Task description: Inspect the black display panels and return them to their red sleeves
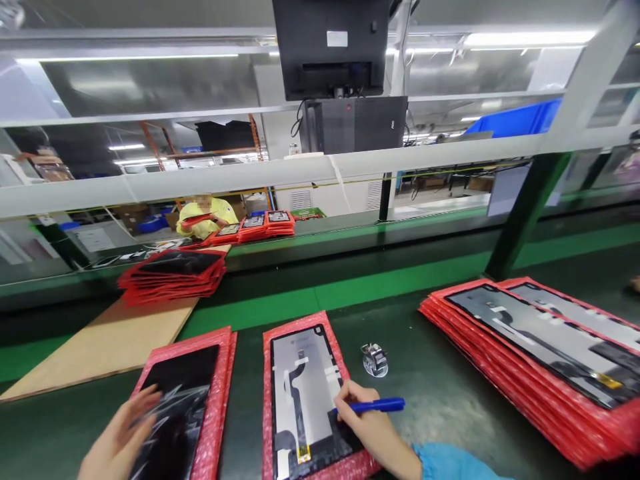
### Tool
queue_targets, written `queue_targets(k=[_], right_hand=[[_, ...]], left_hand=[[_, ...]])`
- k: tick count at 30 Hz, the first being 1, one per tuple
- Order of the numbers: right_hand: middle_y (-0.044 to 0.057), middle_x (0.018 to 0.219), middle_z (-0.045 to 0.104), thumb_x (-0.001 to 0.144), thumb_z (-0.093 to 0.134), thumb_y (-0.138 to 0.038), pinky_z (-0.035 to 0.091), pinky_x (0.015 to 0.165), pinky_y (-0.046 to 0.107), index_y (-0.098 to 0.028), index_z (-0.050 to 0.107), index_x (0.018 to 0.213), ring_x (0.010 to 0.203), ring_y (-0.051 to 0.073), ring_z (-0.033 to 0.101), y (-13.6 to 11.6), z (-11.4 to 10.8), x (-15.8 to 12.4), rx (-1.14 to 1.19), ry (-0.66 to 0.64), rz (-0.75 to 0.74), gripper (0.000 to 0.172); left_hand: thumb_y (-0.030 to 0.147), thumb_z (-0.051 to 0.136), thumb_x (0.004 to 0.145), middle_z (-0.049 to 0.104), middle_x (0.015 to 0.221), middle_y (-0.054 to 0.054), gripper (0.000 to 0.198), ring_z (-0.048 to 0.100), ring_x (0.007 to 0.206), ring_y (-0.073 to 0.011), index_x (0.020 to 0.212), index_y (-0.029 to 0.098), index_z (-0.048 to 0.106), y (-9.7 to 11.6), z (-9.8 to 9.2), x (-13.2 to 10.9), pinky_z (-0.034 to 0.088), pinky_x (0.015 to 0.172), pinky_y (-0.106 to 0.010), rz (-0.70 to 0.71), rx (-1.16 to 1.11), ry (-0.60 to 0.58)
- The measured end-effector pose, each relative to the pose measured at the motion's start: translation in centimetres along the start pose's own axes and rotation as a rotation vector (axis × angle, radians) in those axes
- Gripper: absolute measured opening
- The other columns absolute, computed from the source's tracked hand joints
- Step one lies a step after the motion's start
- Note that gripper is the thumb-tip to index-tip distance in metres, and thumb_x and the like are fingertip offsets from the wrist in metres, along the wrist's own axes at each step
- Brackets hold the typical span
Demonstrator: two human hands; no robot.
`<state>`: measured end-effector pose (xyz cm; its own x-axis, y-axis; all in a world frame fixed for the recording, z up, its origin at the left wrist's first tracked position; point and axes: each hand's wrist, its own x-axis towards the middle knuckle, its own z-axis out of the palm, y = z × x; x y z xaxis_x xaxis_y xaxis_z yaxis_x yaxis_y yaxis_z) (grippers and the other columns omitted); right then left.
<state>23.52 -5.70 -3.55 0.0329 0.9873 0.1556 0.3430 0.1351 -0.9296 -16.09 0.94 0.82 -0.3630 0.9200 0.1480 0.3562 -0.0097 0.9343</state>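
A blue pen (pixel 380 405) is gripped in my right hand (pixel 365 417), its tip end at the back of a tablet screen panel (pixel 313 387). That panel lies grey back up on red bubble wrap (pixel 267 400) and carries white tape, a dark flex cable and a yellow connector end. At the lower left, my left hand (pixel 123 433) has its fingers apart and holds nothing. It is over the left edge of a black screen panel (pixel 183 400), glossy face up on more red bubble wrap; whether it touches is unclear.
A small metal and clear plastic item (pixel 375 360) sits beyond my right hand. Stacked panels in red wrap (pixel 500 353) stand at right. Another stack (pixel 173 277) rests on a wooden board (pixel 115 340) at left. Across the bench, a person in yellow (pixel 220 210) handles red-wrapped pieces.
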Motion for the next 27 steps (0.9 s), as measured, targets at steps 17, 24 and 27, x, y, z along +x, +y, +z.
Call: queue_targets(k=[17,24,27], right_hand=[[-0.004,0.056,0.047,0.072,0.056,-0.024,0.03,0.058,0.027,-0.021,0.044,0.058,0.055,0.014,0.044,0.6,1.0,1.0,-0.131,-0.021,0.041,0.019],[-0.004,0.049,0.048,0.074,0.053,-0.035,0.035,0.056,0.026,-0.022,0.042,0.057,0.05,0.013,0.046,1.5,0.9,1.6,0.116,0.027,0.109,0.024],[-0.007,0.044,0.043,0.074,0.056,-0.044,0.033,0.051,0.024,-0.022,0.043,0.058,0.043,0.01,0.04,1.9,1.0,2.0,0.236,0.047,0.129,0.03]], left_hand=[[0.019,0.073,0.062,0.067,0.098,-0.009,0.035,0.063,0.091,-0.0217,0.095,0.016,0.064,3.2,12.9,-7.0,0.05,0.08,-0.034,-0.541,-0.49,-0.581],[0.018,0.071,0.067,0.07,0.085,-0.005,0.032,0.066,0.074,-0.017,0.097,0.017,0.059,5.2,14.4,-6.6,0.049,0.064,-0.027,-0.559,-0.524,-0.61],[0.019,0.075,0.062,0.072,0.085,-0.008,0.033,0.068,0.075,-0.0221,0.092,0.015,0.062,6.2,16.6,-7.0,0.05,0.064,-0.029,-0.468,-0.543,-0.655]])
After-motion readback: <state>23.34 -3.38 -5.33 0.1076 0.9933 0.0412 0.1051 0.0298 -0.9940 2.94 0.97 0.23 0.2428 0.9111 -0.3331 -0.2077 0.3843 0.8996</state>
